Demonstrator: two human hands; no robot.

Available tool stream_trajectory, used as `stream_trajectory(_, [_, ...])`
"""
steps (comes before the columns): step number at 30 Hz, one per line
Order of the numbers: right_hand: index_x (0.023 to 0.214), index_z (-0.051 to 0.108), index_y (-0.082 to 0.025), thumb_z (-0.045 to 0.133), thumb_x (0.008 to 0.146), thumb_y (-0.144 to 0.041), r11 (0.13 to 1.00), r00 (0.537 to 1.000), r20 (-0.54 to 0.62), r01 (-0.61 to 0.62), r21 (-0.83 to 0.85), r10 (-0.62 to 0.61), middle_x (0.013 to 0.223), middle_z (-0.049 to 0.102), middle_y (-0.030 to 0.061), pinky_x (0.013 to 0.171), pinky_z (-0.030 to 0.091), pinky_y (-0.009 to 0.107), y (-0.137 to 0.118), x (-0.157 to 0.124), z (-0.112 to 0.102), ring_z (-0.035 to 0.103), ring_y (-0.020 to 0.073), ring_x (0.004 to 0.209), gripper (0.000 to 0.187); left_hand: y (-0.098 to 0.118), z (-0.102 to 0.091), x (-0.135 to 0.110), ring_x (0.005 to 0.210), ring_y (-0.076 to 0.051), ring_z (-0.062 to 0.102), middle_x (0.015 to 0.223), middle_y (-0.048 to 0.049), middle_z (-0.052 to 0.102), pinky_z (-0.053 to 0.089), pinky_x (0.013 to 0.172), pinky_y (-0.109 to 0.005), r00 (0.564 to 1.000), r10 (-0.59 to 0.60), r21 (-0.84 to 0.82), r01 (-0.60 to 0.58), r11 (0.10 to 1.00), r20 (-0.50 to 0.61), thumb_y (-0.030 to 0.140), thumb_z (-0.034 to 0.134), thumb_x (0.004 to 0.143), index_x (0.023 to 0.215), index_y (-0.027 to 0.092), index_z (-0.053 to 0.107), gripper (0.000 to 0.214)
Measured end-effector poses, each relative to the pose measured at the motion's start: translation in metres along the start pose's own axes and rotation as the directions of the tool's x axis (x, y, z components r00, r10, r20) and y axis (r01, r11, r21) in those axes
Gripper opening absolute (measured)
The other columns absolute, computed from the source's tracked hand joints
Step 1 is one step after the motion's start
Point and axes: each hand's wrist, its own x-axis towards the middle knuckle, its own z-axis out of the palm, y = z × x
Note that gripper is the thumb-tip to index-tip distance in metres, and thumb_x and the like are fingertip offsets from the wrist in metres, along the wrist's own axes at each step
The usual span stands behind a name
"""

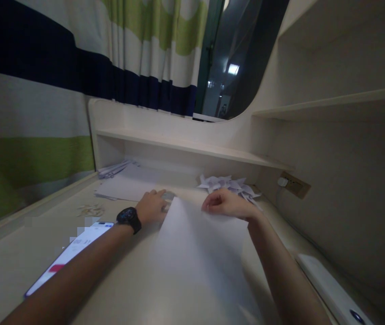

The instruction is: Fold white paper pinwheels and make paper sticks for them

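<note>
A white sheet of paper (202, 253) rises in a curve in front of me, one corner pointing up between my hands. My right hand (228, 203) is at its far edge with the fingers curled and pinched together on the paper; the sheet partly hides the grip. To the left, my left hand (152, 206), with a black watch (129, 220) on its wrist, has its fingers closed around a clear, ring-like object (168, 196) resembling a roll of tape. The paper's raised corner covers part of that object.
Stacked white paper (126, 183) lies at the back left, folded paper pieces (224, 182) at the back right. A lit phone (74, 253) lies beside my left forearm, near small scraps (91, 210). A long white object (331, 289) sits at the right; a low shelf (185, 145) spans the back.
</note>
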Motion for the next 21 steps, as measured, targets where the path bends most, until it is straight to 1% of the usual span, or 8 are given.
stream_trajectory(3, [0.081, 0.074, -0.015, 0.057, 0.071, -0.017, 0.978, 1.000, 0.011, 0.020, -0.207, -0.018, 0.061, 0.064, 0.0001, 0.051, 0.035, 0.019, -0.014, -0.004, 0.005, 0.052, 0.0102, 0.054, 0.019, 0.005, -0.002, 0.000, 0.089, -0.029, 0.054, 0.110, -0.0104, 0.060, 0.037, 0.081, -0.042, 0.998, -0.051, 0.022, 0.052, 0.998, -0.022, 0.049, 0.060, 0.075, 0.086, 0.025, 0.073, 0.030])
stream_trajectory(6, [0.080, 0.074, -0.016, 0.055, 0.068, -0.010, 0.932, 1.000, 0.013, 0.025, -0.361, -0.022, 0.062, 0.066, 0.0003, 0.052, 0.036, 0.020, -0.027, -0.005, 0.012, 0.055, 0.0111, 0.055, 0.023, 0.008, -0.003, 0.002, 0.084, -0.029, 0.055, 0.102, -0.0137, 0.062, 0.036, 0.077, -0.042, 0.998, -0.066, 0.090, 0.067, 0.994, -0.014, 0.053, 0.058, 0.075, 0.075, 0.020, 0.073, 0.036])
stream_trajectory(9, [0.077, 0.074, -0.017, 0.053, 0.065, -0.004, 0.866, 0.999, 0.012, 0.037, -0.499, -0.036, 0.066, 0.069, 0.0024, 0.057, 0.038, 0.021, -0.035, -0.005, 0.020, 0.059, 0.0137, 0.061, 0.028, 0.010, -0.003, 0.004, 0.080, -0.029, 0.056, 0.097, -0.0148, 0.062, 0.035, 0.075, -0.042, 0.997, -0.075, 0.151, 0.075, 0.986, -0.007, 0.056, 0.056, 0.075, 0.067, 0.018, 0.070, 0.041])
stream_trajectory(12, [0.077, 0.073, -0.018, 0.051, 0.065, -0.003, 0.782, 0.999, -0.007, 0.028, -0.623, -0.042, 0.070, 0.069, 0.0058, 0.059, 0.036, 0.023, -0.038, -0.009, 0.027, 0.060, 0.0168, 0.067, 0.029, 0.011, -0.005, 0.004, 0.080, -0.029, 0.057, 0.096, -0.0149, 0.062, 0.036, 0.075, -0.042, 0.996, -0.087, 0.137, 0.089, 0.987, -0.017, 0.058, 0.056, 0.074, 0.068, 0.018, 0.070, 0.043])
stream_trajectory(14, [0.082, 0.072, -0.019, 0.052, 0.067, -0.004, 0.731, 0.999, -0.029, -0.002, -0.682, -0.025, 0.074, 0.069, 0.0073, 0.057, 0.034, 0.024, -0.038, -0.015, 0.028, 0.060, 0.0178, 0.070, 0.029, 0.011, -0.007, 0.003, 0.081, -0.030, 0.057, 0.097, -0.0147, 0.061, 0.038, 0.075, -0.042, 0.996, -0.086, 0.095, 0.088, 0.992, -0.029, 0.059, 0.057, 0.074, 0.075, 0.019, 0.072, 0.042])
stream_trajectory(16, [0.089, 0.070, -0.020, 0.052, 0.070, -0.006, 0.705, 0.999, -0.053, -0.039, -0.708, 0.003, 0.077, 0.068, 0.0071, 0.057, 0.033, 0.024, -0.034, -0.022, 0.023, 0.059, 0.0177, 0.071, 0.029, 0.011, -0.008, 0.000, 0.085, -0.029, 0.056, 0.099, -0.0130, 0.059, 0.039, 0.077, -0.041, 0.998, -0.053, 0.008, 0.053, 0.999, -0.041, 0.054, 0.059, 0.074, 0.086, 0.022, 0.071, 0.037])
stream_trajectory(18, [0.094, 0.067, -0.020, 0.054, 0.072, -0.008, 0.704, 0.997, -0.066, -0.080, -0.705, 0.047, 0.079, 0.068, 0.0061, 0.057, 0.032, 0.023, -0.025, -0.027, 0.013, 0.058, 0.0169, 0.072, 0.029, 0.010, -0.009, -0.005, 0.089, -0.027, 0.055, 0.100, -0.0108, 0.058, 0.040, 0.080, -0.038, 0.999, -0.003, -0.108, -0.002, 0.994, -0.046, 0.048, 0.061, 0.074, 0.092, 0.022, 0.068, 0.032])
stream_trajectory(21, [0.092, 0.064, -0.019, 0.054, 0.072, -0.006, 0.693, 0.989, -0.059, -0.138, -0.708, 0.136, 0.083, 0.067, 0.0052, 0.057, 0.033, 0.022, -0.002, -0.025, -0.009, 0.059, 0.0163, 0.073, 0.026, 0.008, -0.009, -0.013, 0.088, -0.023, 0.054, 0.097, -0.0090, 0.056, 0.042, 0.078, -0.033, 0.999, 0.028, -0.250, -0.037, 0.967, -0.041, 0.041, 0.063, 0.074, 0.090, 0.019, 0.065, 0.027])
